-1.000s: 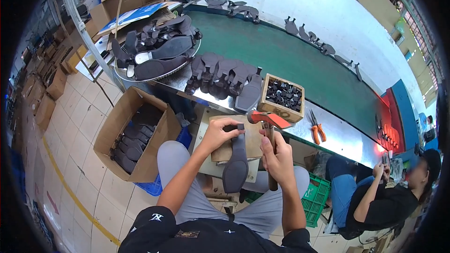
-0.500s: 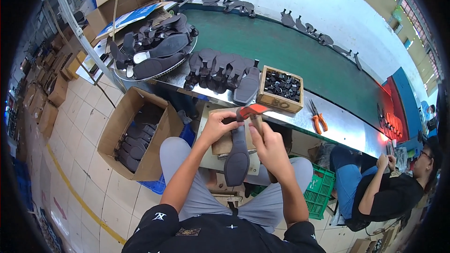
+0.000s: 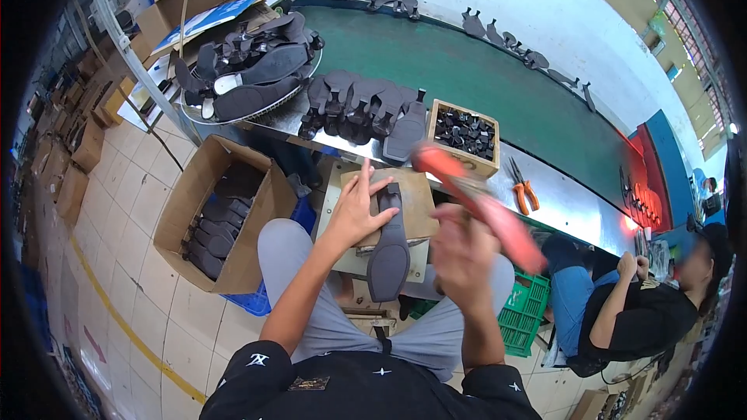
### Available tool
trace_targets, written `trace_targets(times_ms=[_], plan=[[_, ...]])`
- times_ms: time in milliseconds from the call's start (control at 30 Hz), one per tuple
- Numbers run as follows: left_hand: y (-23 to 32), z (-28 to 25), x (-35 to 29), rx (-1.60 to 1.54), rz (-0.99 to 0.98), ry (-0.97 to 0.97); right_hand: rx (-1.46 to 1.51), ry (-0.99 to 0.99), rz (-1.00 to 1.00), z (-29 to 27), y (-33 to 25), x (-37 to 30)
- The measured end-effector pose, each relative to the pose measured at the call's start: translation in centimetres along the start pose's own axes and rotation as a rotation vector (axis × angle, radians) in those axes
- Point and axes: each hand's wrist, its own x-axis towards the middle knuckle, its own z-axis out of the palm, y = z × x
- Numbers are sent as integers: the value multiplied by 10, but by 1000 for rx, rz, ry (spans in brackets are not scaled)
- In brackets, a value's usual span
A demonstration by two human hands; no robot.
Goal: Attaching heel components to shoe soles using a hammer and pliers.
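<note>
A dark shoe sole (image 3: 390, 258) lies lengthwise between my knees, its narrow heel end on a worn board (image 3: 419, 214) and its wide end reaching toward me. My left hand (image 3: 356, 214) is at its left side, fingers spread and pointing up, the thumb against the narrow part. To the right, my right hand (image 3: 464, 260) grips a hammer (image 3: 482, 210) by the handle. The red hammer head is raised off the sole and smeared by motion. Beyond the board stands a wooden box (image 3: 465, 140) of small black heel pieces.
Soles with heels stand in a row (image 3: 354, 105) on the metal bench edge, beside a heaped wire basket (image 3: 261, 113). Orange-handled pliers (image 3: 525, 190) lie on the right. A carton of soles (image 3: 175, 225) stands at left, a green crate (image 3: 525, 315) at right. A co-worker (image 3: 650, 319) sits far right.
The hammer has swung up and right, away from the sole's heel end. My left hand has let go its pinch there, and its fingers have spread.
</note>
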Motion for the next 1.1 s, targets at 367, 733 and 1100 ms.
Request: trace_targets(times_ms=[367,733,1100], plan=[[1,-5,-2,84,-86,-22,146,75,160,-1,0,-4],[17,-5,-20,-228,71,33,-220,-301,431,-2,67,5],[126,-76,-77,-725,-206,-317,-280,-546,-64,5,66,0]])
